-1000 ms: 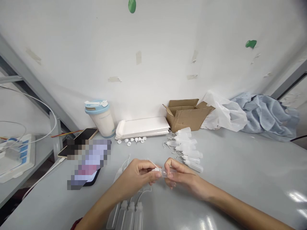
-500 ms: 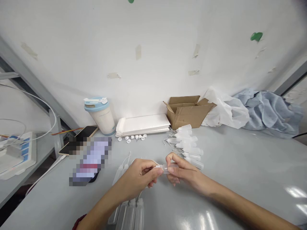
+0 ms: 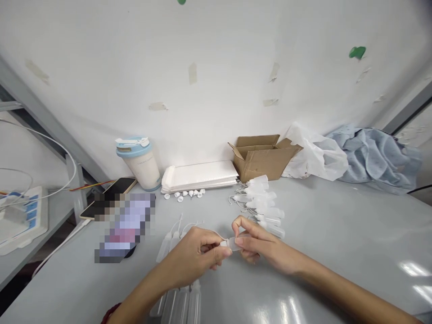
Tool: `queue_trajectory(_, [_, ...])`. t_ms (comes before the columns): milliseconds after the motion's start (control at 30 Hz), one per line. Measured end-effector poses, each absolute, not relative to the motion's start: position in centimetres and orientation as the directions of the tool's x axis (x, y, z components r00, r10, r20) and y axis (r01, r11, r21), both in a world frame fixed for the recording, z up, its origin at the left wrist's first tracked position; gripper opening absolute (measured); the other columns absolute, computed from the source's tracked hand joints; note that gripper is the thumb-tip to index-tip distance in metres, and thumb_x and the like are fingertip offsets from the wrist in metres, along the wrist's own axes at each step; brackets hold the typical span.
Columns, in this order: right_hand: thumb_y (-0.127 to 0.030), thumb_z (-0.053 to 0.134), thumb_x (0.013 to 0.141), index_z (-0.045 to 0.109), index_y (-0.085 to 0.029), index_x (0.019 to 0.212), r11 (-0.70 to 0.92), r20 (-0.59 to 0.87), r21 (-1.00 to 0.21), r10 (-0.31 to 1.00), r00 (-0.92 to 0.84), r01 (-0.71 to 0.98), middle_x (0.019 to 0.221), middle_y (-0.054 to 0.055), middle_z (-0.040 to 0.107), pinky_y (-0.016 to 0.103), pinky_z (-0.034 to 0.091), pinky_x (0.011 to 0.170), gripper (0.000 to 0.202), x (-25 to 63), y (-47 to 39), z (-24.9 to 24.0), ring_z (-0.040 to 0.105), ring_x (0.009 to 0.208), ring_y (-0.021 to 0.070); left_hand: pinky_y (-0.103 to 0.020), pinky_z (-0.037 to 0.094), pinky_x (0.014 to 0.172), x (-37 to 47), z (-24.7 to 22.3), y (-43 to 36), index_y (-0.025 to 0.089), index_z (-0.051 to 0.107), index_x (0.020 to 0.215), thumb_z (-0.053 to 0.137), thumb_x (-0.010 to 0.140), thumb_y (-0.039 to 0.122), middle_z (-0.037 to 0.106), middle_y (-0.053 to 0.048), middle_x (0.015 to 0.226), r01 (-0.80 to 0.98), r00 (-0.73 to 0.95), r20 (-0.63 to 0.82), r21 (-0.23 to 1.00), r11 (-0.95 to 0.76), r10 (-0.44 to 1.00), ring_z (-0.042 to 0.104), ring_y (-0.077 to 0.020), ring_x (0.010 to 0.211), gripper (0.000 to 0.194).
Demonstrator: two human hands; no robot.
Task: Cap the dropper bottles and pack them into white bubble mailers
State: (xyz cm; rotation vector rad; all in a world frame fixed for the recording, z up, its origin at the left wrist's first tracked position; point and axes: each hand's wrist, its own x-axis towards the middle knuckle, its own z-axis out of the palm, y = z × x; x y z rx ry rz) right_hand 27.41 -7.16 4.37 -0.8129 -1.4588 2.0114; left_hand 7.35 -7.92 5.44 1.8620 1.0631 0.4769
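Between my hands lies a small translucent plastic squeeze bottle (image 3: 234, 244), held nearly level. My right hand (image 3: 261, 242) is closed around its body, thumb and index finger pinching it. With thumb and fingers, my left hand (image 3: 202, 252) grips the white cap (image 3: 224, 243) at the neck; a thin pale tube curves above those fingers. Similar small bottles with thin curved tubes (image 3: 265, 204) lie in a cluster beyond my right hand. More slim bottles (image 3: 182, 303) lie below my left forearm, which partly hides them, and others (image 3: 165, 246) show beyond it.
Several small white caps (image 3: 191, 193) lie before a stack of white padded envelopes (image 3: 202, 173). Behind stand a blue-lidded cup (image 3: 143, 166) and an open cardboard box (image 3: 266, 162). Two phones (image 3: 126, 229) (image 3: 123, 185) lie left. A plastic bag (image 3: 313, 155) and blue cloth (image 3: 374, 157) sit right.
My left hand has shifted slightly down, and the cap and bottle neck now show more plainly between my hands. The bottle has tilted a little. The view has moved slightly.
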Motion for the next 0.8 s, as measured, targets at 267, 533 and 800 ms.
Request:
queue_trajectory(267, [-0.036, 0.054, 0.087, 0.036, -0.023, 0.082, -0.398, -0.178, -0.902, 0.694, -0.697, -0.167, 0.050, -0.013, 0.027, 0.021, 0.020, 0.046, 0.023, 27.3, -6.7, 3.9, 0.018, 0.044, 0.0058, -0.022, 0.041, 0.061, 7.7, 4.5, -8.2, 0.016, 0.066, 0.083, 0.057, 0.083, 0.024, 0.061, -0.002, 0.070, 0.482, 0.483, 0.222, 0.740, -0.469, 0.847, 0.054, -0.0131, 0.062, 0.012])
queue_trajectory(533, [-0.032, 0.052, 0.090, 0.037, -0.023, 0.084, -0.363, -0.115, -0.912, 0.676, -0.727, -0.193, 0.052, -0.012, 0.025, 0.021, 0.017, 0.047, 0.018, 27.6, -6.8, 4.0, 0.018, 0.046, 0.0062, -0.020, 0.044, 0.053, 7.9, 5.5, -8.3, 0.015, 0.060, 0.067, 0.047, 0.087, 0.035, 0.057, 0.001, 0.059, 0.360, 0.455, -0.109, 0.930, -0.071, 0.884, 0.055, -0.0109, 0.053, 0.031])
queue_trajectory(800, [-0.036, 0.049, 0.091, 0.036, -0.023, 0.083, -0.369, -0.134, -0.912, 0.685, -0.716, -0.182, 0.052, -0.012, 0.026, 0.021, 0.019, 0.046, 0.020, 27.6, -6.8, 3.9, 0.018, 0.046, 0.0064, -0.021, 0.045, 0.057, 7.9, 5.4, -8.3, 0.016, 0.064, 0.080, 0.053, 0.084, 0.032, 0.062, 0.000, 0.070, 0.354, 0.434, -0.022, 0.923, -0.148, 0.901, 0.055, -0.0114, 0.059, 0.020])
